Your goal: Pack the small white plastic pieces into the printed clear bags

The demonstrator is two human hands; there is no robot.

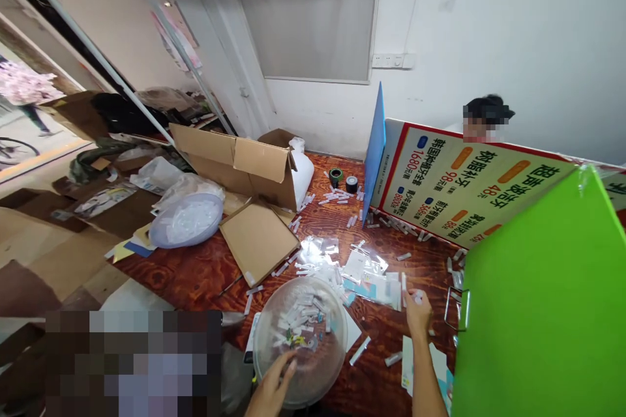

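Note:
My left hand (274,381) reaches over the near left rim of a translucent plastic bowl (337,378), its fingers stretched out and the thumb apart. Inside the bowl lie many small white plastic packets (298,313) and a few yellow-green and blue bits (298,339). To the right of the bowl, my right hand (419,309) is closed with its fingertips on a small white strip (403,285), which stands roughly upright. Just left of that hand lie clear bags with printed white and light-blue cards (372,288). More cards (408,365) rest beside my right forearm.
Small packets (359,350) are scattered over the reddish wooden table (195,273). Cardboard (259,241), a lidded-looking tub (186,221) and tape rolls (351,184) stand farther back. A green panel (542,300) and a printed board (454,176) border the right; a person (489,117) is behind.

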